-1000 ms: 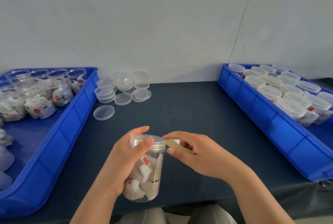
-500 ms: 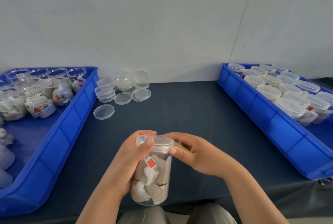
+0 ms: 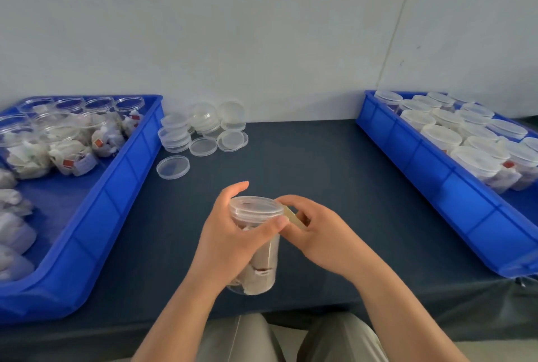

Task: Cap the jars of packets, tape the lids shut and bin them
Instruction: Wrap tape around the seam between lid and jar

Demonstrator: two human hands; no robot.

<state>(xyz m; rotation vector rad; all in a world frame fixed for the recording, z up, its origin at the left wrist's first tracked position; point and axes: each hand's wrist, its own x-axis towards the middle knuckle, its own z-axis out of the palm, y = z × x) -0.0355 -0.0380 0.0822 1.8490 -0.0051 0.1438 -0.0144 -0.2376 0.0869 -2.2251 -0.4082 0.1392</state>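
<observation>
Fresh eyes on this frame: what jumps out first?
Dead centre, the left hand grips a lidded jar of packets while the right hand pinches a tan tape strip at its rim. The blue left bin holds open jars, the blue right bin capped jars; loose lids lie beside the left bin.

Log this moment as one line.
step: taping lid | left hand: grips jar | right hand: pinches tape at lid | jar: capped

A table covered in dark navy cloth (image 3: 305, 163) is flanked by a shallow blue plastic bin on the left (image 3: 116, 187) and another blue plastic bin on the right (image 3: 436, 175). Clear round plastic lids (image 3: 203, 125) are stacked at the far edge just beside the left bin; a single clear lid (image 3: 173, 167) is laid slightly nearer.
</observation>
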